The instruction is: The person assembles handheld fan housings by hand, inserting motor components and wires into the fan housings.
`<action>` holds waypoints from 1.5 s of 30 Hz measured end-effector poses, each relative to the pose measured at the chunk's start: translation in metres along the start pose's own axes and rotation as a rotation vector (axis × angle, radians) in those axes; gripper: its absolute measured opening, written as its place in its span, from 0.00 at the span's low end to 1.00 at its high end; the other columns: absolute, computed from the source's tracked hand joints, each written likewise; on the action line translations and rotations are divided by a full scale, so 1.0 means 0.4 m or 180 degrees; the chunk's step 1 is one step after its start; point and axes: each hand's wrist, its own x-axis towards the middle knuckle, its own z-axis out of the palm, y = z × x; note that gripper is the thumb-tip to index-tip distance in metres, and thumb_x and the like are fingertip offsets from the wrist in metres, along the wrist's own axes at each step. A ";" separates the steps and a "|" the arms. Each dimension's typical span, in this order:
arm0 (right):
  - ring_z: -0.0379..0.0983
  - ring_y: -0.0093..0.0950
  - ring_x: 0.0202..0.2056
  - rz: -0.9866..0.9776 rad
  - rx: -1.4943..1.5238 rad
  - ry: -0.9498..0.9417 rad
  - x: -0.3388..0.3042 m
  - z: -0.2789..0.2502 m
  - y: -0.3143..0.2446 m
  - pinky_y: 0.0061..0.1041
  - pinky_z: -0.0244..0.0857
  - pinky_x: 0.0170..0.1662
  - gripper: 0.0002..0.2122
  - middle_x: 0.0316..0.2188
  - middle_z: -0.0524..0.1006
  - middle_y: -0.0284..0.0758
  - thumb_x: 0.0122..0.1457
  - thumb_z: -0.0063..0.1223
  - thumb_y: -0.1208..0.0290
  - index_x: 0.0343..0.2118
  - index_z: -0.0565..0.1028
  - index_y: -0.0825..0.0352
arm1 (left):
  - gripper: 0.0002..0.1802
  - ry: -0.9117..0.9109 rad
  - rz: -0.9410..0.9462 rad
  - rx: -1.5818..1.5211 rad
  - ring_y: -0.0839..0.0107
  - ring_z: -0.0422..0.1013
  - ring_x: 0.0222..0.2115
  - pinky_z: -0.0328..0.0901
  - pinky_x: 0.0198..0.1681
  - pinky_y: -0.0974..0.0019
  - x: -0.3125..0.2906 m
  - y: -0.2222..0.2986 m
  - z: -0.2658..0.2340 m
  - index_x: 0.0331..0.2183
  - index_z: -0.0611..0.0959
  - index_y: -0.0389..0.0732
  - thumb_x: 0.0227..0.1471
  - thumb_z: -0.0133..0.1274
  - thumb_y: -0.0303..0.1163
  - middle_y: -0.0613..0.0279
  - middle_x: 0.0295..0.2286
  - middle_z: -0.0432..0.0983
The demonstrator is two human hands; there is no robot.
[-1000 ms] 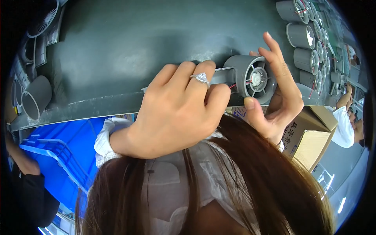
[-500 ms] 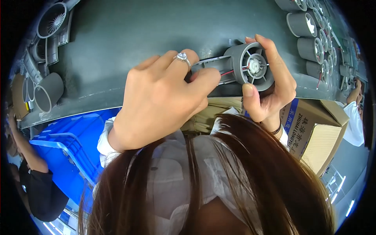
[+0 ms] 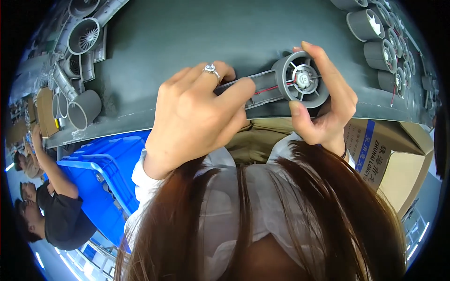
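Observation:
Over the front part of the bench I hold a grey plastic fan housing (image 3: pixel 280 79), its round barrel to the right and its trough-shaped handle running left. Inside the barrel sits a silver motor (image 3: pixel 305 79) among radial ribs. A red wire (image 3: pixel 267 89) runs from it along the open handle. My right hand (image 3: pixel 330 100) grips the barrel, thumb on the near rim and forefinger on the far one. My left hand (image 3: pixel 194 110), with a ring on it, is closed about the handle's left end; its fingertips and whatever they pinch there are hidden.
Several grey barrels (image 3: pixel 365 25) stand in rows at the right. Grey housings and a tube (image 3: pixel 84 110) crowd the bench's left. Below the edge are a blue plastic crate (image 3: pixel 112 161) and an open cardboard box (image 3: pixel 375 150). A person in black (image 3: pixel 63 220) is at far left.
My left hand has shifted slightly left along the handle, baring more of the trough and red wire. My right hand keeps its hold on the barrel. The whole view has turned a little.

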 end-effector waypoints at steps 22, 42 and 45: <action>0.76 0.35 0.31 -0.0156 0.0147 0.0456 -0.001 0.018 0.010 0.26 0.71 0.34 0.28 0.34 0.77 0.46 0.35 0.60 0.71 0.43 0.72 0.79 | 0.06 0.0245 -0.0411 -0.0258 0.60 0.68 0.18 0.61 0.21 0.65 -0.011 0.022 0.036 0.23 0.76 0.36 0.39 0.58 0.19 0.56 0.24 0.74; 0.73 0.40 0.46 0.0677 0.0046 0.0481 -0.030 -0.004 -0.022 0.31 0.67 0.47 0.26 0.44 0.74 0.48 0.44 0.59 0.79 0.51 0.70 0.73 | 0.10 0.0998 -0.1759 0.0099 0.49 0.73 0.27 0.66 0.31 0.52 0.230 -0.188 -0.003 0.26 0.79 0.36 0.49 0.52 0.34 0.47 0.22 0.76; 0.73 0.42 0.46 0.0662 -0.0064 0.0504 -0.028 -0.009 -0.036 0.32 0.66 0.48 0.22 0.44 0.74 0.48 0.44 0.59 0.79 0.46 0.73 0.73 | 0.13 0.1395 -0.2035 0.0529 0.47 0.74 0.31 0.67 0.36 0.50 0.399 -0.300 -0.020 0.27 0.82 0.35 0.47 0.52 0.36 0.46 0.26 0.77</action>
